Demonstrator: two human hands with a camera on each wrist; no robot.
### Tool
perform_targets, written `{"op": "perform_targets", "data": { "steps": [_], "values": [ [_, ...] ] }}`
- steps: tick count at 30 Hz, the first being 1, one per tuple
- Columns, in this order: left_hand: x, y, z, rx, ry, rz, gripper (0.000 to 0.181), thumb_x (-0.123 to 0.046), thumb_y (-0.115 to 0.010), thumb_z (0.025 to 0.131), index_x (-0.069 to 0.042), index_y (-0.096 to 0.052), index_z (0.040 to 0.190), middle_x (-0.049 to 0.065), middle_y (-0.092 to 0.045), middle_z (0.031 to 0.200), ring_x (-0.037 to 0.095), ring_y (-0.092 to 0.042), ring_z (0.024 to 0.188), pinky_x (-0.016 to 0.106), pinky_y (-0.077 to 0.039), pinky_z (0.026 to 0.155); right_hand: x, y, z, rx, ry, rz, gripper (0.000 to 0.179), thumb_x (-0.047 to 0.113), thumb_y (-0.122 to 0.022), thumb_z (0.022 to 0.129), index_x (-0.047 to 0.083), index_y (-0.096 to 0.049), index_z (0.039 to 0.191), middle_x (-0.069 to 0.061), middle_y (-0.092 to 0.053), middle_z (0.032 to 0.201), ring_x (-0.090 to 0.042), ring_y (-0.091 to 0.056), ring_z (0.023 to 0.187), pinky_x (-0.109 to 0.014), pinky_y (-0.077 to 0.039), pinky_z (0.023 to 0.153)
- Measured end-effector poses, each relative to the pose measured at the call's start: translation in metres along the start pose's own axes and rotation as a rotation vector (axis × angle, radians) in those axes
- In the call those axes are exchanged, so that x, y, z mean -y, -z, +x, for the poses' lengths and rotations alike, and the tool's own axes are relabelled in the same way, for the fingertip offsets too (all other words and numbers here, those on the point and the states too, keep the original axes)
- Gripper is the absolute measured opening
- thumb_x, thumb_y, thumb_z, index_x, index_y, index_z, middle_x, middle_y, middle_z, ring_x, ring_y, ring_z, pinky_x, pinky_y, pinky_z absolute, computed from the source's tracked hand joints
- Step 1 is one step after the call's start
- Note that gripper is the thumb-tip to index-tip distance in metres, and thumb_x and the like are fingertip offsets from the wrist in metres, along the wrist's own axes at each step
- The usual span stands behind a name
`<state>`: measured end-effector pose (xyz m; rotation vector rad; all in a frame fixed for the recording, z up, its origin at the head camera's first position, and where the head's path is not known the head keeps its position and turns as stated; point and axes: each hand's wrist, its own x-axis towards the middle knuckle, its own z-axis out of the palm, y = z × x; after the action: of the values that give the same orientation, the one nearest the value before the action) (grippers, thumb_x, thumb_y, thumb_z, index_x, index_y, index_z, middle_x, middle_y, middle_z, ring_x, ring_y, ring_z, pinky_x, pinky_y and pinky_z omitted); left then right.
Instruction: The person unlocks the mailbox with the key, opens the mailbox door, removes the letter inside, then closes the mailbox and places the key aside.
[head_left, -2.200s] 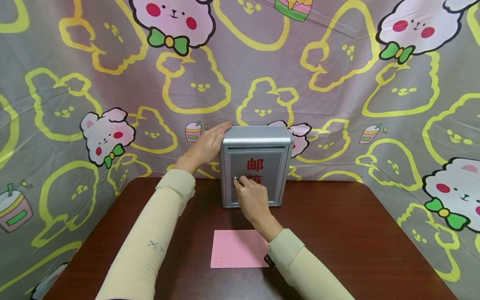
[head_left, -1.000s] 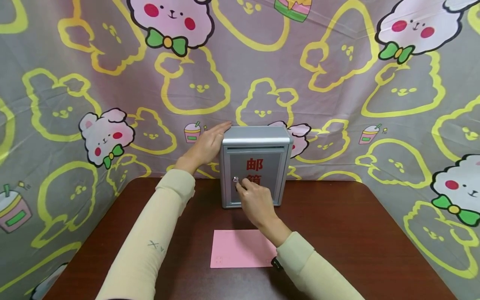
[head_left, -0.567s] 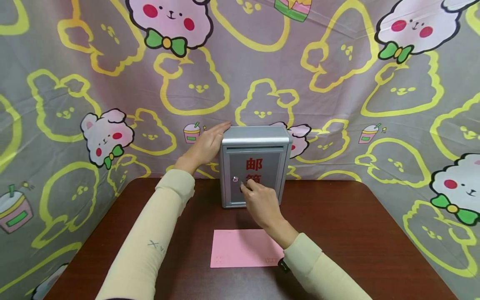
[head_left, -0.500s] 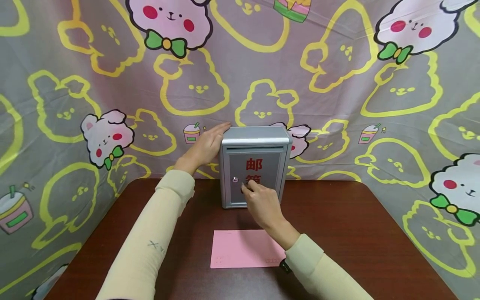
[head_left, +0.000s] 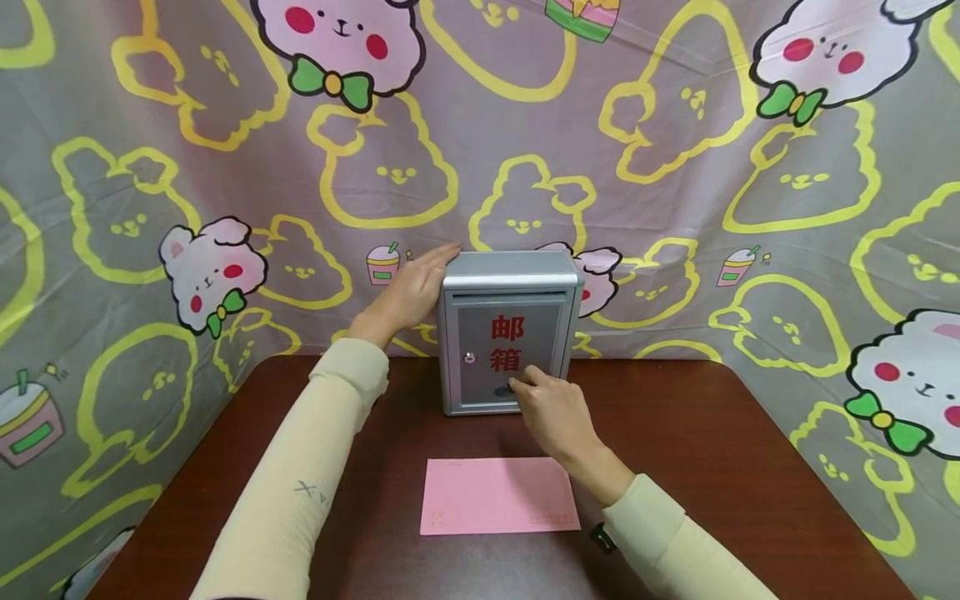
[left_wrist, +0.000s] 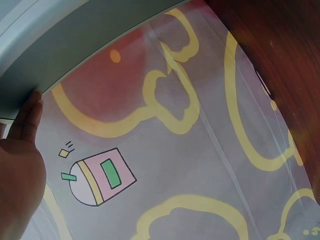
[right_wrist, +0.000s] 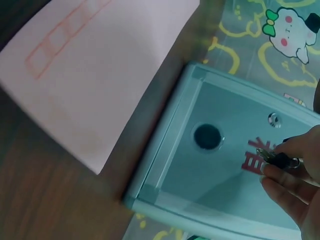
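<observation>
A silver-grey mailbox (head_left: pixel 480 321) with red characters stands upright at the back of the table. Flat along its upper left side and top edge rests my left hand (head_left: pixel 412 292), fingers mostly straight; the left wrist view shows those fingertips (left_wrist: pixel 31 112) touching the grey wall. My right hand (head_left: pixel 558 417) is in front of the lower right of the door. Between its thumb and fingers it pinches a small black-headed key (right_wrist: pixel 277 158), its metal tip apart from the lock (right_wrist: pixel 274 119). The door looks closed, and nothing sits in the keyhole.
A pink envelope (head_left: pixel 495 496) lies flat on the dark brown table (head_left: pixel 712 467), in front of the mailbox. A round dark hole (right_wrist: pixel 208 136) is low on the door. Behind hangs a patterned cloth (head_left: pixel 660 100). Near my right cuff is a small black object (head_left: pixel 602 537).
My right hand has drawn away from the lock, moving right and slightly down with the key, uncovering the lock and the red characters. My left hand has stayed on the mailbox.
</observation>
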<state>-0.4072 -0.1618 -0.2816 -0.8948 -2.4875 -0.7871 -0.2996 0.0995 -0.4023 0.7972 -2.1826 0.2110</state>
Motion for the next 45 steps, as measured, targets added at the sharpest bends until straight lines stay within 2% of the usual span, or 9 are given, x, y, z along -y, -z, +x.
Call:
{"op": "perform_targets", "data": {
  "steps": [6, 13, 21, 27, 35, 40, 45],
  "values": [
    [0.001, -0.002, 0.001, 0.018, 0.001, -0.009, 0.058, -0.025, -0.017, 0.108, -0.005, -0.039, 0.158, 0.006, -0.035, 0.165, 0.021, -0.027, 0.154, 0.033, -0.018, 0.127, -0.018, 0.004, -0.017, 0.048, -0.038, 0.026, 0.018, 0.002, -0.080, 0.084, 0.012, -0.084, 0.099, 0.000, -0.058, 0.075, -0.016, -0.057, 0.050, -0.031, -0.044, 0.039],
    [0.001, -0.002, 0.002, 0.007, 0.006, -0.009, 0.058, -0.024, -0.018, 0.108, -0.005, -0.040, 0.157, 0.006, -0.036, 0.165, 0.021, -0.028, 0.154, 0.034, -0.018, 0.127, -0.042, 0.009, -0.035, 0.160, -0.129, 0.035, 0.015, 0.001, -0.080, 0.082, 0.011, -0.083, 0.092, 0.000, -0.058, 0.075, -0.024, -0.064, 0.058, -0.039, -0.048, 0.043],
    [0.001, -0.001, 0.002, 0.011, 0.016, -0.004, 0.058, -0.025, -0.017, 0.108, -0.006, -0.039, 0.158, 0.004, -0.035, 0.165, 0.021, -0.027, 0.154, 0.034, -0.018, 0.127, -0.062, 0.008, -0.059, 0.367, -0.213, 0.047, 0.015, -0.001, -0.080, 0.077, 0.014, -0.081, 0.081, 0.001, -0.066, 0.076, -0.028, -0.070, 0.071, -0.047, -0.055, 0.051],
    [0.002, -0.003, 0.003, 0.012, 0.015, -0.012, 0.058, -0.026, -0.017, 0.108, -0.006, -0.038, 0.158, 0.004, -0.034, 0.165, 0.022, -0.027, 0.154, 0.034, -0.018, 0.127, -0.071, 0.007, -0.074, 0.495, -0.238, 0.040, 0.024, -0.003, -0.073, 0.078, 0.018, -0.068, 0.066, -0.001, -0.068, 0.074, -0.027, -0.068, 0.067, -0.046, -0.053, 0.050],
    [0.002, -0.001, 0.003, -0.003, 0.007, -0.015, 0.057, -0.024, -0.018, 0.108, -0.004, -0.040, 0.157, 0.007, -0.036, 0.164, 0.023, -0.028, 0.153, 0.034, -0.019, 0.126, -0.076, 0.009, -0.078, 0.543, -0.219, 0.059, 0.037, -0.005, -0.069, 0.077, 0.023, -0.054, 0.057, 0.002, -0.059, 0.063, -0.017, -0.058, 0.054, -0.036, -0.048, 0.045],
    [0.001, -0.001, 0.003, 0.002, 0.009, -0.014, 0.057, -0.024, -0.018, 0.108, -0.005, -0.040, 0.157, 0.006, -0.036, 0.165, 0.023, -0.028, 0.153, 0.034, -0.019, 0.126, -0.076, 0.006, -0.085, 0.551, -0.218, 0.080, 0.028, -0.002, -0.076, 0.075, 0.018, -0.061, 0.066, -0.002, -0.064, 0.068, -0.023, -0.064, 0.059, -0.042, -0.051, 0.048],
    [0.000, -0.001, 0.003, 0.003, 0.015, -0.016, 0.057, -0.024, -0.018, 0.108, -0.005, -0.040, 0.157, 0.006, -0.035, 0.165, 0.024, -0.028, 0.153, 0.034, -0.019, 0.126, -0.075, 0.007, -0.084, 0.583, -0.264, 0.109, 0.019, 0.001, -0.082, 0.076, 0.014, -0.068, 0.075, -0.004, -0.067, 0.075, -0.027, -0.067, 0.069, -0.044, -0.054, 0.054]
  ]
}}
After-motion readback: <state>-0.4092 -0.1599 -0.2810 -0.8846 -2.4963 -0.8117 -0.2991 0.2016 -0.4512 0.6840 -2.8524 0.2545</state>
